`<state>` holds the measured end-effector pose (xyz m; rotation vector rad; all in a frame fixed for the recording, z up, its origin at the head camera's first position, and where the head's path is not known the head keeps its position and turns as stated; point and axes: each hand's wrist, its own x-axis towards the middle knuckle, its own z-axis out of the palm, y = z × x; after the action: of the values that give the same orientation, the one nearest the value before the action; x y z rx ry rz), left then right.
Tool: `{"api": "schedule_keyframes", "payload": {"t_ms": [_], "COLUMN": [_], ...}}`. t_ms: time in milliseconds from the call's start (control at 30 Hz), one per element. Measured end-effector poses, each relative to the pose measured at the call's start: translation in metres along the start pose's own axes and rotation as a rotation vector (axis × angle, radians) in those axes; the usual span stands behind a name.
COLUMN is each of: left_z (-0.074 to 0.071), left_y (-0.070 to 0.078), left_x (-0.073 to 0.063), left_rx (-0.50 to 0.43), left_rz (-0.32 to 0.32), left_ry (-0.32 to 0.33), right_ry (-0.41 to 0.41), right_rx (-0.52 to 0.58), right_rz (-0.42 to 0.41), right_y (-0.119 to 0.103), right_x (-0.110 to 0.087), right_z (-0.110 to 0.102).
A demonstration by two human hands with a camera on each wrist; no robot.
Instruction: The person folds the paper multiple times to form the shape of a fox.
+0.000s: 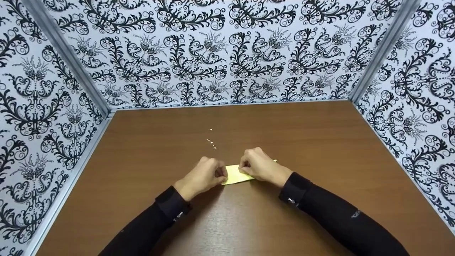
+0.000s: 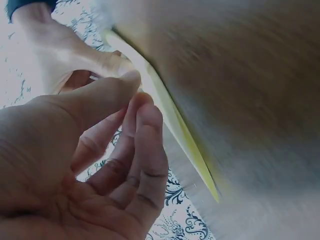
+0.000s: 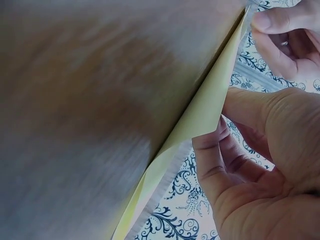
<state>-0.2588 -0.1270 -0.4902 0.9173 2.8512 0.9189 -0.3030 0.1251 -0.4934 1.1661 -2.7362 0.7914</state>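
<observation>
A folded sheet of yellow paper (image 1: 233, 174) lies on the brown table in front of me, one layer lifted from the other. My left hand (image 1: 204, 174) pinches the paper's left end between thumb and forefinger. Further along, my right hand (image 1: 261, 165) grips the lifted layer, and in the right wrist view the paper (image 3: 207, 112) slants up to those fingertips. The left wrist view catches the sheet (image 2: 167, 107) nearly edge-on beyond the left fingertips. The right hand hides part of the sheet in the head view.
Several small white scraps (image 1: 213, 144) lie on the wooden table (image 1: 302, 131) beyond the hands. Patterned black-and-white panels (image 1: 227, 53) with grey metal posts (image 1: 71, 60) enclose the table at the back and both sides.
</observation>
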Motion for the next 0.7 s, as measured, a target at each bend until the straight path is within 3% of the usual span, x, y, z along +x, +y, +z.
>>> {"api": "schedule_keyframes", "payload": {"t_ms": [167,367,700], "left_z": [0.0075,0.0098,0.0062], "left_y": [0.0006,-0.0003,-0.0040], "left_x": [0.0019,0.0011,0.0036], "left_rx": [0.125,0.214,0.198], "left_rz": [0.141,0.241,0.284], "left_ry": [0.065,0.035,-0.038], "right_ry": [-0.005,-0.009,0.033], "right_rx": [-0.006,-0.014,0.000], "right_rz": [-0.001,0.008,-0.046], "right_y": [0.0001,0.0009,0.0029], "right_x": [0.0015,0.0007,-0.0032], "right_z": [-0.0001,0.0016,0.0016]}}
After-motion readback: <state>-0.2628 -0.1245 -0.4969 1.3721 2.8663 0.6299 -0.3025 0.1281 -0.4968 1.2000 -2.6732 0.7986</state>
